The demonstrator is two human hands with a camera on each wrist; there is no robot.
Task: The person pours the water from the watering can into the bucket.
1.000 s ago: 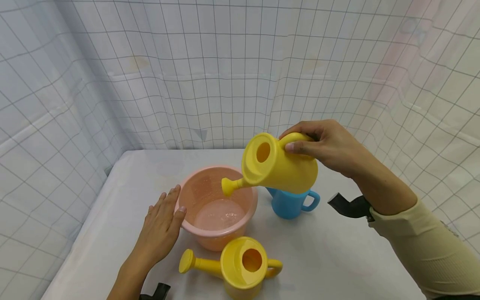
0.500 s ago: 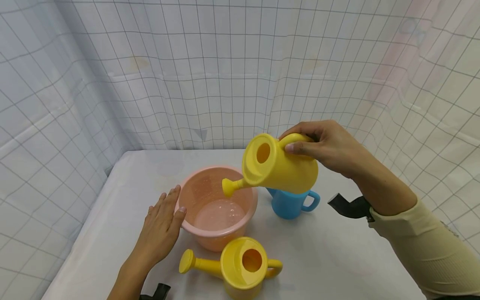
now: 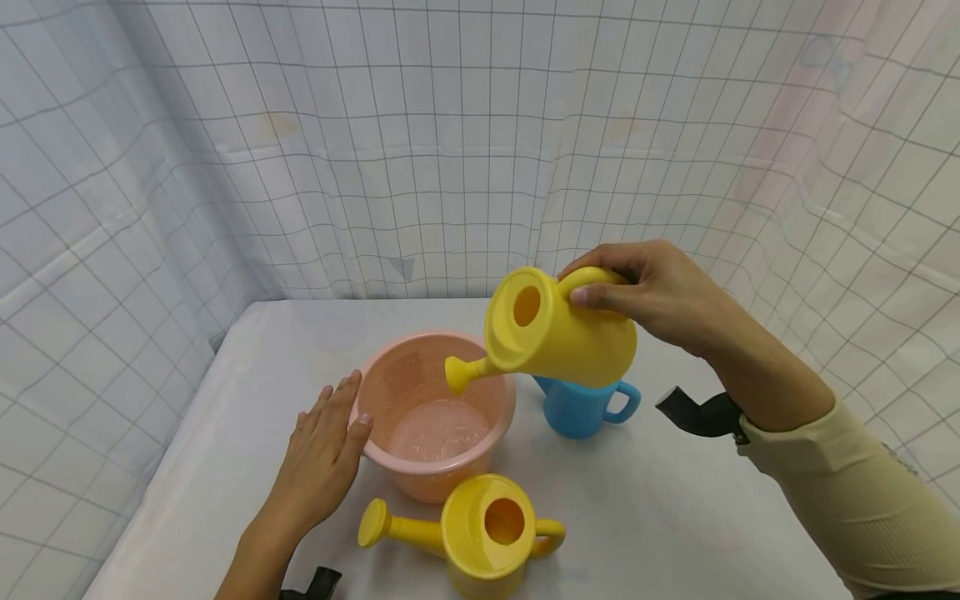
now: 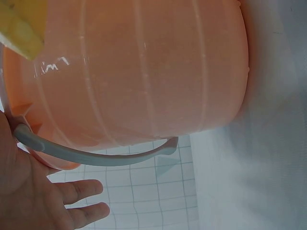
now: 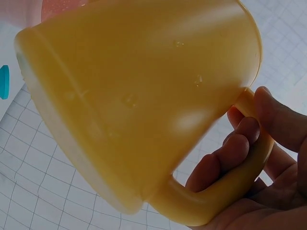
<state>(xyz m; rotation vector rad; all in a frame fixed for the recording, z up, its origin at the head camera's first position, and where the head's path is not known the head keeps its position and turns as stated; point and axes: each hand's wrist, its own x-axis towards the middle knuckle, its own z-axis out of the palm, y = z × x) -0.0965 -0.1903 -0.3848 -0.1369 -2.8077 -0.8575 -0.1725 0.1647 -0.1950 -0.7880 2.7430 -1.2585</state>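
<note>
My right hand (image 3: 651,287) grips the handle of a yellow watering can (image 3: 573,342), its fingers wrapped through the loop in the right wrist view. The can is tilted so its spout hangs over a pink bucket (image 3: 433,467). Shallow water with bubbles lies at the bucket's bottom. Against the bucket's left rim rests my left hand (image 3: 321,462), its fingers extended. In the left wrist view, a grey bail handle (image 4: 96,157) hangs along the bucket's side by that hand. Whether water leaves the spout is too fine to tell.
A second yellow watering can (image 3: 487,533) stands upright in front of the bucket, spout to the left. Behind the raised can, a blue watering can (image 3: 577,410) is partly hidden. Everything stands on a white-covered table (image 3: 675,517), enclosed by grid-patterned curtains (image 3: 420,150).
Both hands and the tilted can stay almost in place. Only the pattern of ripples and bubbles on the water in the bucket differs.
</note>
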